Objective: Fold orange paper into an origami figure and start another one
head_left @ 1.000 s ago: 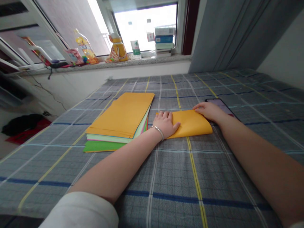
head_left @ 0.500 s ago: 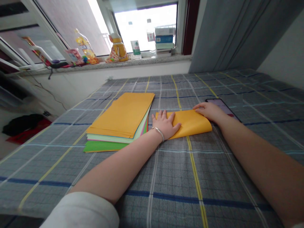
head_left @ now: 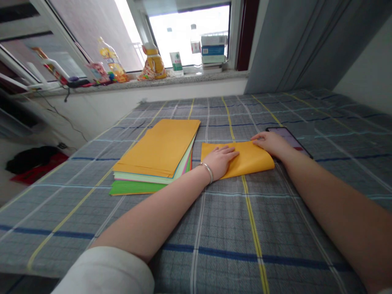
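Observation:
A folded sheet of orange paper (head_left: 252, 159) lies on the checked cloth, its right end bulging up in a soft curve. My left hand (head_left: 218, 162) rests flat on its left half with the fingers stretched out towards the right; a silver bangle circles that wrist. At the paper's far right corner, my right hand (head_left: 268, 143) has its fingertips closed on the edge. To the left is a stack of coloured paper (head_left: 162, 143), orange on top, with pale green, pink and bright green edges showing.
A phone (head_left: 286, 134) lies just beyond my right hand, partly covered by that forearm. Along the windowsill (head_left: 196, 77) stand a juice bottle (head_left: 112, 61), a yellow jug-like container (head_left: 154, 63), a white-green tube (head_left: 176, 62) and stacked boxes (head_left: 213, 50). A grey curtain (head_left: 288, 45) hangs behind.
My left hand's fingers have swung from pointing away to pointing right, sliding a little towards the middle of the folded paper. My right hand stays at the corner.

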`<state>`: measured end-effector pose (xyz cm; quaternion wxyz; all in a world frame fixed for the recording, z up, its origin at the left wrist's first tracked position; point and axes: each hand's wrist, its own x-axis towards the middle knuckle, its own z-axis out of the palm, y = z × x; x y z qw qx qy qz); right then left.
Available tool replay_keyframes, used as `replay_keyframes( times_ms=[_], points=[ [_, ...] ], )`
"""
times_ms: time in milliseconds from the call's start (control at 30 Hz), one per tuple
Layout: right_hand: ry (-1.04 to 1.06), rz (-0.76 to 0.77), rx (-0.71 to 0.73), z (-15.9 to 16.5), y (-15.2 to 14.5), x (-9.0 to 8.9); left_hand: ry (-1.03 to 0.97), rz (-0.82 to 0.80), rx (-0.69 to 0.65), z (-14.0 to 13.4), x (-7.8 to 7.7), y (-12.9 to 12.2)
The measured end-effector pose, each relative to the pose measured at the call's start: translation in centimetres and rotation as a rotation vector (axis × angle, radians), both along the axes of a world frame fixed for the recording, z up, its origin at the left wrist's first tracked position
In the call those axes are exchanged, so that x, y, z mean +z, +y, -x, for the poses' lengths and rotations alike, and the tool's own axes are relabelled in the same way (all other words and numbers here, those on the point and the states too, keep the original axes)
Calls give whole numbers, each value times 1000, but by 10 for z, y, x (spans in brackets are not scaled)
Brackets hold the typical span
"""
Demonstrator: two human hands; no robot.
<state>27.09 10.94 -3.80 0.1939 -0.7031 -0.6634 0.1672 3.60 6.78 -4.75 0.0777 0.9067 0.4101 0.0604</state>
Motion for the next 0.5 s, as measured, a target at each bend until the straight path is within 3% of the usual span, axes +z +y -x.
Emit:
replay_keyframes(
  times_ms=[367,500],
  points=[
    [50,54,-24,4,-5,2,37,-14,-20,-1,2,-10],
    [-25,32,-26,6,-7,7,48,-23,-30,0,1,-10]
  ],
)
